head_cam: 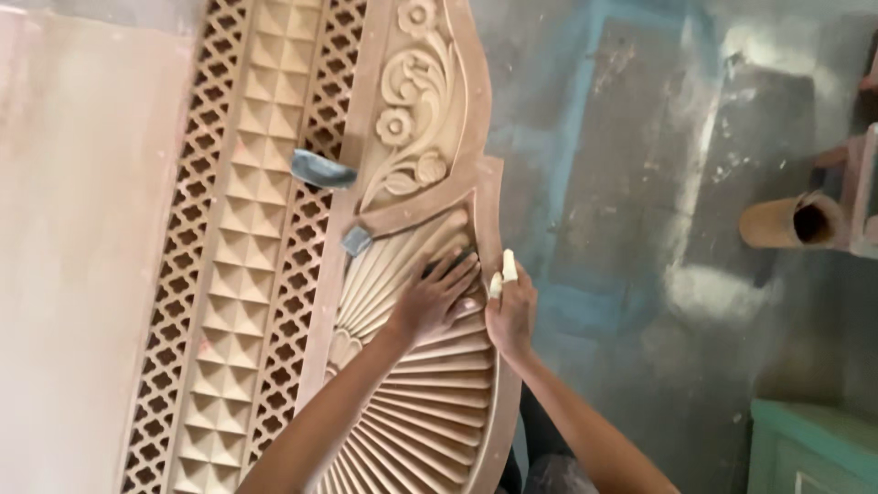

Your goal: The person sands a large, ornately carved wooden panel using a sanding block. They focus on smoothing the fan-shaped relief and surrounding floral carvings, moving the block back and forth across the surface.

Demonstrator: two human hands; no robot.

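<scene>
A carved wooden panel [274, 229] fills the left and middle of the head view, with lattice bands, a pyramid-stud strip, floral carving and a fluted fan. My left hand [434, 297] lies flat on the fan's ribs, pressing a dark piece, likely sandpaper, under its fingers. My right hand [510, 311] rests on the panel's curved right edge, two fingertips wrapped in pale tape. A folded dark sandpaper piece [322, 169] lies on the lattice above. A smaller grey scrap [356, 241] sits by the fan's top.
A pale flat board [73, 256] runs along the left. The stained grey-blue floor [640, 229] lies to the right. A brown cardboard tube [791, 221] rests at the far right, and a green cabinet corner [814, 448] shows at bottom right.
</scene>
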